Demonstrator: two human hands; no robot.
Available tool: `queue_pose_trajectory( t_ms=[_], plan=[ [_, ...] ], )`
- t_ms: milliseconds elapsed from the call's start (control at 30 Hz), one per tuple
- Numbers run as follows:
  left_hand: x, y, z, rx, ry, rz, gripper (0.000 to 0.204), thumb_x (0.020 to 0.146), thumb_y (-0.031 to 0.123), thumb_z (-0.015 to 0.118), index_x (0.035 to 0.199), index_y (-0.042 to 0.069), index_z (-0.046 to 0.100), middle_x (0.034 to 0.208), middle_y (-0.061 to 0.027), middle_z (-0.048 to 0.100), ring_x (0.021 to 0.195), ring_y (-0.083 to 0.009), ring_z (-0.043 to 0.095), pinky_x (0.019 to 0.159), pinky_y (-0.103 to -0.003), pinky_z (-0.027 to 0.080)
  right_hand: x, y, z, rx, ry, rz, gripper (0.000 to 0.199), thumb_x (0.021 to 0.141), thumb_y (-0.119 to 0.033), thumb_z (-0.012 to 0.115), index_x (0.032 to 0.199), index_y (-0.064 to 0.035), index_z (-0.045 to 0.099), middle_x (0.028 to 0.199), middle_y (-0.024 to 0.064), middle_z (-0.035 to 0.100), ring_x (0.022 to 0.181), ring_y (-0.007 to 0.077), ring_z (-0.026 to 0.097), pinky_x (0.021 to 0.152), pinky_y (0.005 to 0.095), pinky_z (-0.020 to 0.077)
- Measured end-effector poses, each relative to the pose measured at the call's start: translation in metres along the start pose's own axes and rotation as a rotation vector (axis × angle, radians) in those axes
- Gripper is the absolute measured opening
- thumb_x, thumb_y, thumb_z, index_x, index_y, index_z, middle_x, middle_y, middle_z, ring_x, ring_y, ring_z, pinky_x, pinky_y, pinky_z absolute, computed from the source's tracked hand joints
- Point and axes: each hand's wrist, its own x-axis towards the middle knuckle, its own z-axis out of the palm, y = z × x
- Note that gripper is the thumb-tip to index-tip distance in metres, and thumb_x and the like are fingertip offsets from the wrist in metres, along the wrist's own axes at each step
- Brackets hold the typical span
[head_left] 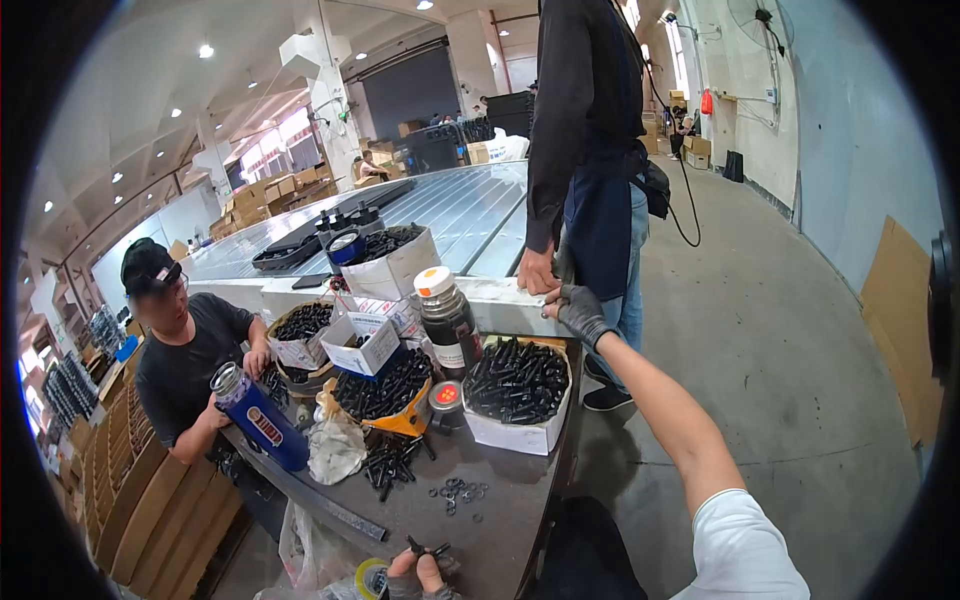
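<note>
left hand (428, 580) pinches black parts (430, 550) at the table (512, 490)'s near edge; right hand (582, 312), finger grip unclear, is beside a co-worker's hand (538, 272) near the far right corner.

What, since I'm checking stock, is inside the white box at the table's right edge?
The white box is heaped with slender black parts, lying jumbled up to its rim. Only the top layer shows; whatever lies beneath, and the box's bottom, are covered.
</note>
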Motion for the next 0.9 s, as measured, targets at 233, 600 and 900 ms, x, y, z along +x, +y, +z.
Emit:
queue_pose_trajectory(
  t_ms=[233,600,900],
  plan=[
    [0.000,0.001,0.002,-0.022,0.035,-0.053,0.019,0.092,0.016,0.072,0.102,0.002,0.065,0.090,-0.0048,0.064,0.081,-0.0169,0.057,0.074,-0.033,0.049,0.010,0.033,0.004,0.072,0.185,-0.075,0.018,0.078,-0.013,0.077,0.093,-0.0039,0.073,0.069,0.0012,0.064,0.062,0.0095,0.059,0.060,0.0280,0.0491],
    [-0.001,-0.026,0.009,0.150,0.120,0.133,0.023,0.093,0.019,0.071,0.107,0.003,0.062,0.086,-0.0055,0.063,0.070,-0.0171,0.053,0.061,-0.033,0.046,0.042,0.169,0.012,0.745,0.257,0.454,0.027,0.083,-0.005,0.072,0.110,-0.0007,0.068,0.088,0.0066,0.070,0.073,0.0161,0.067,0.063,0.0292,0.0553],
    [-0.002,-0.025,0.006,0.283,0.206,0.191,0.027,0.090,0.025,0.074,0.100,0.002,0.063,0.082,-0.0052,0.059,0.072,-0.0165,0.050,0.062,-0.034,0.045,0.095,0.162,0.043,0.050,0.187,0.391,0.026,0.073,-0.018,0.077,0.097,-0.0094,0.078,0.094,0.0120,0.075,0.091,0.0234,0.072,0.083,0.0339,0.0542]
  ],
)
